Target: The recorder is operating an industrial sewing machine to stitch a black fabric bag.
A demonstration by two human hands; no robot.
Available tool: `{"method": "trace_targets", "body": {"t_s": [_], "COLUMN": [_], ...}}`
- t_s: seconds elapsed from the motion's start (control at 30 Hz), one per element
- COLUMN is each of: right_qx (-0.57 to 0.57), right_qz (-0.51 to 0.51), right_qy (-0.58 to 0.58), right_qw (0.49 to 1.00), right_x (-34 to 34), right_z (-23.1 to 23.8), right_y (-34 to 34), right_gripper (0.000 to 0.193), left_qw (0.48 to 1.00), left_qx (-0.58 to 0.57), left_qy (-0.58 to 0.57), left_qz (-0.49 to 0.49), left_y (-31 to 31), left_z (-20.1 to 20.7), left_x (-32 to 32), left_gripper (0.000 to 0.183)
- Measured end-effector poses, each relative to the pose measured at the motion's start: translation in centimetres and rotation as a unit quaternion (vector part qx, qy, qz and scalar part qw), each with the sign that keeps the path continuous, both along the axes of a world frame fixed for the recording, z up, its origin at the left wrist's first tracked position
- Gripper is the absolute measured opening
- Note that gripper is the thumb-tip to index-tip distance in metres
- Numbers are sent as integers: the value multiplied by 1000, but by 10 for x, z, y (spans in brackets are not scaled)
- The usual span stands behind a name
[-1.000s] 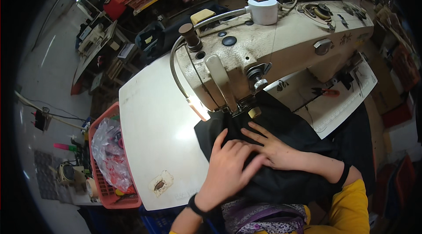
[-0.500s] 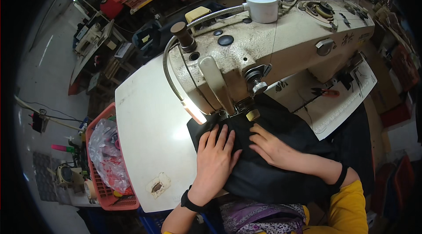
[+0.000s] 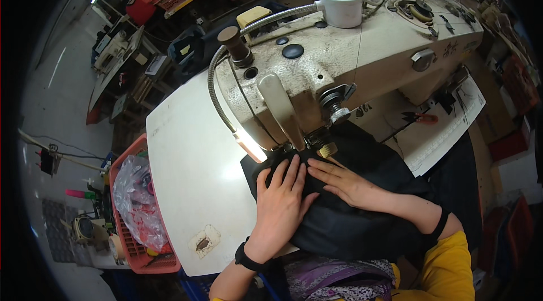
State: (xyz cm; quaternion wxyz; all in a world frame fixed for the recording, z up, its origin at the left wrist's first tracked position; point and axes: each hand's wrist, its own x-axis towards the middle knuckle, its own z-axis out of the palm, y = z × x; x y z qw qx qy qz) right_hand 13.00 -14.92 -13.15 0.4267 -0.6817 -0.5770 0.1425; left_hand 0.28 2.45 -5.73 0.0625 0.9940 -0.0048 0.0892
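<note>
Black cloth [image 3: 362, 236] lies across the middle of the white surface [image 3: 203, 148], its upper part under the head end of the sewing machine [image 3: 294, 91] and its lower part reaching the near edge; whether it hangs over that edge cannot be told, as the body side is dark. Left hand [image 3: 280, 205] rests palm down on the cloth, fingers slightly parted and pointing at the needle area, thumb held away. Right hand [image 3: 352, 189] lies flat from the other side, fingers nearly together, tips close to those of the left; neither hand appears to pinch the fabric. Step in hand, as judged: flattening and lining up the cloth at the stitching point. The next move appears to call for even, light pressure from both palms, a straight feed and fingertips clear of the needle, which is not distinguishable. Lamp [image 3: 249, 146] lights the cloth's upper left corner. Orange-handled snips [image 3: 425, 119] lie toward the surface's right end, beyond the cloth. Worn patch [image 3: 204, 240] marks the near left corner. Pink basket [image 3: 158, 265], holding a clear plastic bag [image 3: 136, 205], stands just beside the left edge.
</note>
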Motion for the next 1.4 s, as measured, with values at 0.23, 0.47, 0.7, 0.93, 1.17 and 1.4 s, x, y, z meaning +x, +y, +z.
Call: {"method": "trace_targets", "body": {"t_s": [0.23, 0.47, 0.7, 0.93, 1.17, 1.4], "right_qx": [-9, -13, -11, 35, -102, -135], "right_qz": [34, 46, 46, 27, 81, 16], "right_qy": [21, 40, 47, 25, -157, -163], "right_qw": [999, 998, 998, 999, 979, 977], "right_x": [17, 23, 23, 34, -3, -35], "right_z": [2, 2, 1, -11, 65, 56], "right_y": [-2, 2, 5, 9, -43, -82], "right_gripper": [58, 57, 57, 62, 36, 40], "left_qw": [1000, 999, 999, 996, 955, 974], "left_qx": [-16, -18, -7, -64, -230, -132], "left_qy": [-6, -19, -34, -53, 61, 184], "left_qz": [16, 28, 28, 40, -176, -1], "left_y": [-4, -2, 0, 4, -19, 7], "left_z": [-4, -8, -11, -6, 26, 35], "left_x": [6, 8, 7, 16, -22, -60], "left_gripper": [61, 60, 59, 49, 21, 38]}}
